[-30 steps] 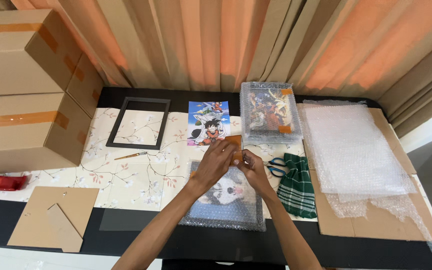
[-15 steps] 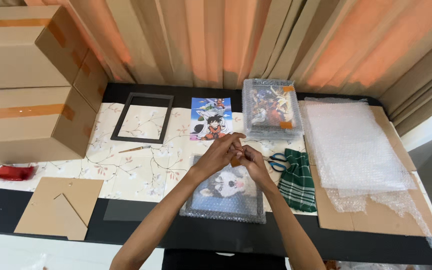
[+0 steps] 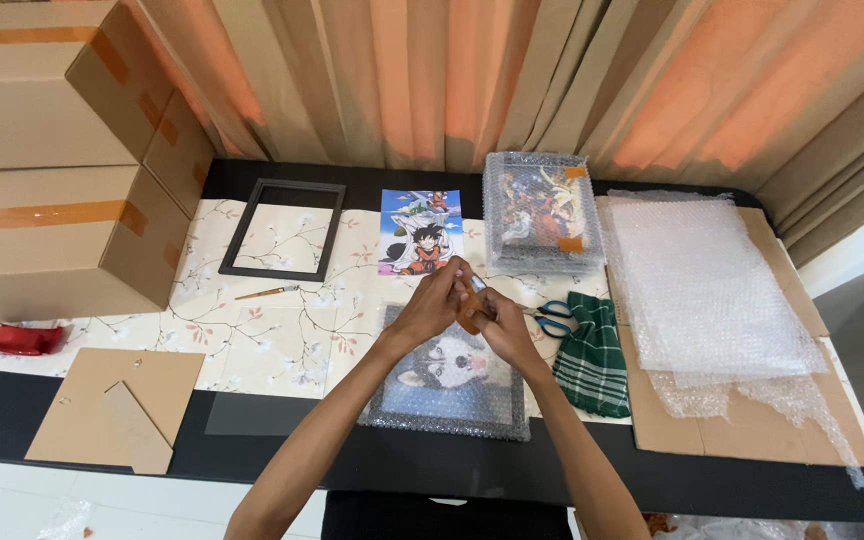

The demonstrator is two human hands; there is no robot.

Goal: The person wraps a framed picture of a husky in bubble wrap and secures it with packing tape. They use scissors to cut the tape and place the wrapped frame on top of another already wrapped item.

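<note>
At the centre of the frame the left hand (image 3: 430, 308) and the right hand (image 3: 505, 330) meet above the bench (image 3: 282, 330), their fingers curled in and pinching a small roll of brown tape (image 3: 471, 309) between them; the roll is held just above the upper edge of a bubble-wrapped picture of a husky dog (image 3: 449, 385), which lies flat directly below the hands. Just right of the hands a pair of blue-handled scissors (image 3: 552, 318) lies on the bench, touching a folded green checked cloth (image 3: 592, 357). Above the hands sit a cartoon print (image 3: 420, 232) and, to its right, a bubble-wrapped stack of pictures (image 3: 540, 212). On the right side of the frame a pile of bubble-wrap sheets (image 3: 709, 285) rests on a flat cardboard sheet (image 3: 742, 435). An empty black frame (image 3: 283, 230) lies in the upper left of the bench, with a thin brush (image 3: 265, 293) below it. Two stacked cardboard boxes (image 3: 52, 190) fill the upper left, a red tool (image 3: 20, 339) lies beneath them, and a cardboard frame backing (image 3: 112, 405) sits at lower left.
</note>
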